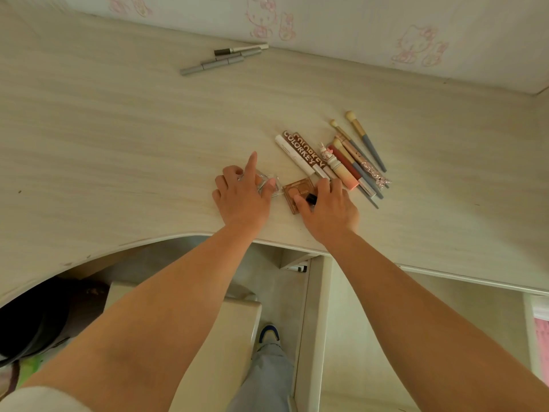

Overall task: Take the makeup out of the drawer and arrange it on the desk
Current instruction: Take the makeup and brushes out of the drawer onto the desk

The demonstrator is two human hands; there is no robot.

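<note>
Pale woodgrain desk (118, 138) (cartoon-cat wallpaper (386, 28) behind); left hand (242, 197) grips clear case (269, 181), right hand (329, 208) pinches black tube (310, 198).

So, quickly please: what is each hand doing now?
Left hand: grips the clear compact, index finger straight.
Right hand: pinches a small dark item over the brown palette.

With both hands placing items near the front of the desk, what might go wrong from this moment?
1. The brown compact under the right hand lies close to the desk edge; a slip in the grip might send it off the edge.
2. The clear case under the left hand sits very near the compact, so moving one may knock the other.
3. The right hand works beside the tubes and brushes and could scatter them.
</note>
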